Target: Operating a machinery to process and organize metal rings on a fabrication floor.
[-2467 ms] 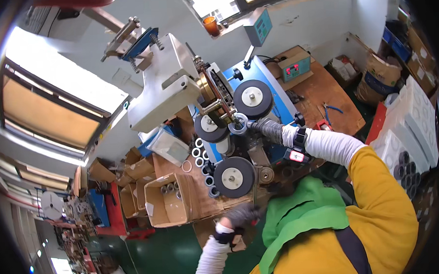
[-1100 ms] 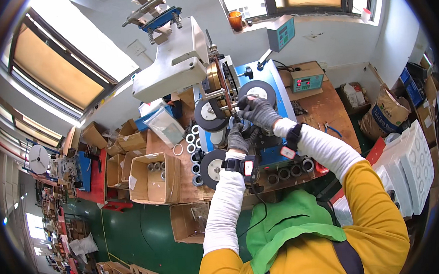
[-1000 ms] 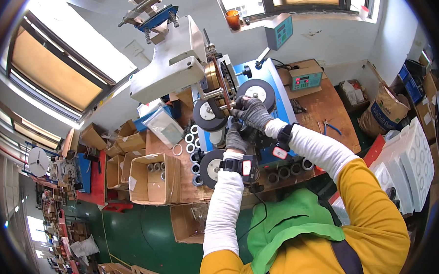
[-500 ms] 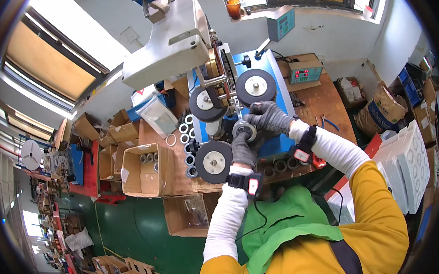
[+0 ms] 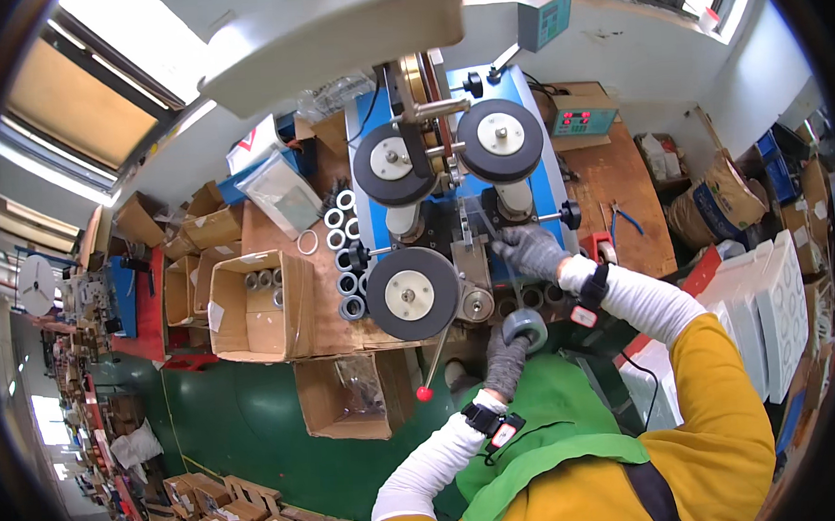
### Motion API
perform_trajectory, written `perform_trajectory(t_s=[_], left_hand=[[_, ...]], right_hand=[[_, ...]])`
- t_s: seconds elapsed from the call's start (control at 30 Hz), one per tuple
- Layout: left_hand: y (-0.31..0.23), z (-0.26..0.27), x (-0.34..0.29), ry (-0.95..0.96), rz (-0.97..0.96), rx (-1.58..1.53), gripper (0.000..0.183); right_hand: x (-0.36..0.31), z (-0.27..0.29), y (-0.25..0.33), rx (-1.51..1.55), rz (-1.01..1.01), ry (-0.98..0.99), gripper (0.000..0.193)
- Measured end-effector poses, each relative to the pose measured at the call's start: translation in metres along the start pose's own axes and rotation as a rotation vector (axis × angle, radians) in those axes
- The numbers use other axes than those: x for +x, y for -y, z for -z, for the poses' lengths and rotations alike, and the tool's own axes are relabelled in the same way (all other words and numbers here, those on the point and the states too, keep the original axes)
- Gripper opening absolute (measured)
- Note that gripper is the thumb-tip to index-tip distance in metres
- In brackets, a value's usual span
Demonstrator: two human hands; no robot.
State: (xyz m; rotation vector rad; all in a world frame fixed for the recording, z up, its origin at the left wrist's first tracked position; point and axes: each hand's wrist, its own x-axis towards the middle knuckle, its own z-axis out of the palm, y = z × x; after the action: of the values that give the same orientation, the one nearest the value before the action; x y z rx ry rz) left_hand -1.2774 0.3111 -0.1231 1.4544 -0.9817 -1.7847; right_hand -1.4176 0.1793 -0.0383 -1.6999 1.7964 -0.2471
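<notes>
Off the machine (image 5: 470, 258) since the earlier frame, the grey ring (image 5: 525, 329) now sits right of and below the front wheel (image 5: 408, 296), by the green apron (image 5: 559, 396). The left hand (image 5: 506, 361) grips it, some fingers hidden behind. The right hand (image 5: 532, 252) is up and right of the wheel, fingers curled — whether around anything, I cannot tell. Well above the wheel, the machine head (image 5: 334, 45) is cut off. Below the wheel run the bench (image 5: 324, 322) edge, a red-knobbed lever (image 5: 436, 357) and open green floor (image 5: 252, 407).

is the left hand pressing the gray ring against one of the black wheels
No, the left hand holds the gray ring near the green apron, apart from all three black wheels.
</notes>
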Motion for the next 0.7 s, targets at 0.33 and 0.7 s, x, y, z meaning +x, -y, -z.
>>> perform_trajectory(t_s=[0.33,0.7], left_hand=[[0.152,0.164,0.03,0.564,0.209,0.367,0.038],[0.081,0.417,0.164,-0.274,-0.002,0.865,0.012]], right_hand=[[-0.129,-0.225,-0.185,-0.394,-0.654,0.338,0.025],[-0.167,-0.251,-0.085,0.521,-1.045,-0.253,0.028]])
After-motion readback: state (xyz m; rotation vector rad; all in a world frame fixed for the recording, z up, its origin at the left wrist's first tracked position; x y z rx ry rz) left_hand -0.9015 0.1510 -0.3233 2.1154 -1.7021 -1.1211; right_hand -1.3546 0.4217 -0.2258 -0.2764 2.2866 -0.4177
